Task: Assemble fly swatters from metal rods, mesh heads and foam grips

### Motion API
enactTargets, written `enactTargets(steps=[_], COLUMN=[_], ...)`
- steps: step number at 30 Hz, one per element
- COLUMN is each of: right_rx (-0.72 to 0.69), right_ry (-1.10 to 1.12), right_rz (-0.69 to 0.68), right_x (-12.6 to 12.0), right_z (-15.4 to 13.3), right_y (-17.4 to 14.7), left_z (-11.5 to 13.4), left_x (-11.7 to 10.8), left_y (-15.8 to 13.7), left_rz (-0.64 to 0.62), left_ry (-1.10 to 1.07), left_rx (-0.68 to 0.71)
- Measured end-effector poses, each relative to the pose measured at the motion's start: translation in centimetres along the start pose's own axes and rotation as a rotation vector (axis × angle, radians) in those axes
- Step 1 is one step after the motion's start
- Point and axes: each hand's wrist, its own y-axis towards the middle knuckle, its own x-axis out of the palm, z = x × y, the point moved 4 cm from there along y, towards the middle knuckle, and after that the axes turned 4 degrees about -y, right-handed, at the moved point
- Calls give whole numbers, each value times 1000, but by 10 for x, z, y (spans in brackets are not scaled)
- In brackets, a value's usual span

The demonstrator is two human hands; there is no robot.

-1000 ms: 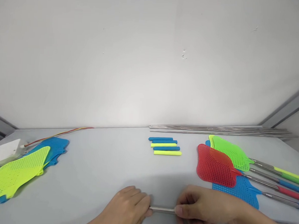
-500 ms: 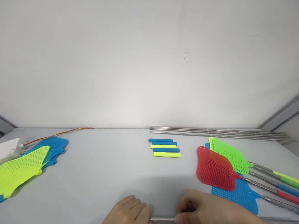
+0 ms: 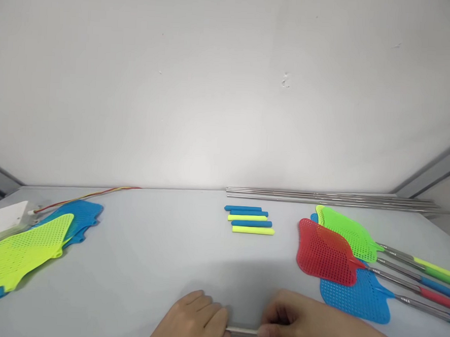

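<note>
A thin metal rod [image 3: 242,331] runs level between my two hands at the bottom of the head view. My left hand [image 3: 194,323] is closed in a fist around it, hiding whatever lies inside the fist. My right hand [image 3: 291,322] pinches the rod between thumb and fingers a short way to the right. Past my right forearm, a blurred grey length shows near the lower right corner. Nearest to my right hand lies a blue fly swatter [image 3: 356,298], partly under a red fly swatter [image 3: 326,253].
Blue and yellow grip sleeves [image 3: 252,230] lie in a row mid-table. Metal rods [image 3: 333,198] lie along the wall [image 3: 198,111]. Green swatters [image 3: 348,232] are at right. Loose yellow swatter heads [image 3: 25,253], blue heads [image 3: 87,216] and a wired white box [image 3: 2,221] are at left.
My right hand has slid slightly left, shortening the bare rod between the hands. The length past my right forearm has dropped and blurred. My left hand keeps its grip; the view has shifted slightly.
</note>
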Motion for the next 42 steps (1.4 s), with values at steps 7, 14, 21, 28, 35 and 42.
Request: enactTargets(steps=[7, 14, 21, 28, 35, 42], right_rx=[-15, -11, -27, -28, -53, -45], right_ry=[117, 130, 123, 141, 135, 141], right_rz=[-121, -173, -179, -194, -195, -218], right_x=[-3, -4, -5, -4, -4, -4], right_z=[-9, -6, -10, -9, -8, -10], right_y=[-1, 0, -1, -1, 0, -1], left_z=[1, 0, -2, -1, -3, -3], left_x=[-1, -1, -2, -1, 1, 0], left_y=[0, 0, 2, 0, 0, 1], left_rz=[9, -35, -20, -50, -20, -40], left_ry=[9, -19, -24, -25, 5, -4], left_rx=[-16, -27, -10, -1, 13, 6])
